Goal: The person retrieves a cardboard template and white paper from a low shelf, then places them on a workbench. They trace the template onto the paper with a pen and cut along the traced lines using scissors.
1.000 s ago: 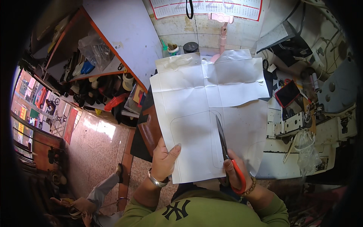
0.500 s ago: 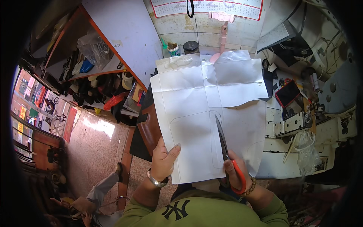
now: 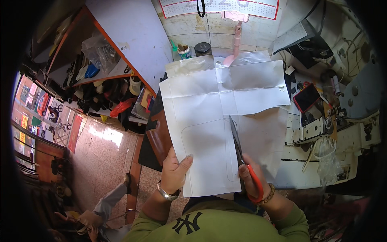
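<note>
White paper sheet [image 3: 209, 121], creased and marked with a rounded pencilled outline, held up over the cluttered surface [image 3: 306, 169]. At its lower left edge, left hand [image 3: 175, 171], grip pinching the paper between thumb and fingers. Further right, scissors [image 3: 242, 157] with orange handles, blades partly into the sheet beside the outline. Right hand [image 3: 252, 181] below, fingers through the handles, closed around them. Red phone [image 3: 307, 97] lying far right.
</note>
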### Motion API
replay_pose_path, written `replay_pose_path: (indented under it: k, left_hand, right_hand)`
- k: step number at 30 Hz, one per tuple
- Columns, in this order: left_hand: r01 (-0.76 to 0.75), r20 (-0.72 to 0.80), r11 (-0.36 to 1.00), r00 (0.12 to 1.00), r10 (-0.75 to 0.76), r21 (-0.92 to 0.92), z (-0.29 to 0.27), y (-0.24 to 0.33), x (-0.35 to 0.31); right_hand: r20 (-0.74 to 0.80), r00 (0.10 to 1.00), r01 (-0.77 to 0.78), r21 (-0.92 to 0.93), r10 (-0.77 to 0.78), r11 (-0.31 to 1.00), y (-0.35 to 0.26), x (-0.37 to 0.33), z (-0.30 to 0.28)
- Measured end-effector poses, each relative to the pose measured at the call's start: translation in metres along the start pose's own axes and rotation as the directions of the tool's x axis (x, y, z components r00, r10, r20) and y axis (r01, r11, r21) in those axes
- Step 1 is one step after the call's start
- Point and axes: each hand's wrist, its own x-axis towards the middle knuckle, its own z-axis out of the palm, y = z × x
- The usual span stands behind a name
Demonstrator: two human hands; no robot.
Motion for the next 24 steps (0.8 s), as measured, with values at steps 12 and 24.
replay_pose_path:
  k: [12,24]
  left_hand:
    - [0.001,0.027,0.999,1.000,-0.002,0.034,0.0017,0.0018,0.0041]
    - [0.010,0.042,1.000,0.999,-0.010,0.017,-0.0027,-0.0003,0.0046]
  right_hand:
    - [-0.037,0.998,-0.038,0.050,0.040,0.998,-0.0017,-0.0013,0.0000]
    - [0.017,0.997,-0.080,0.160,0.078,0.984,-0.0037,-0.0025,-0.0035]
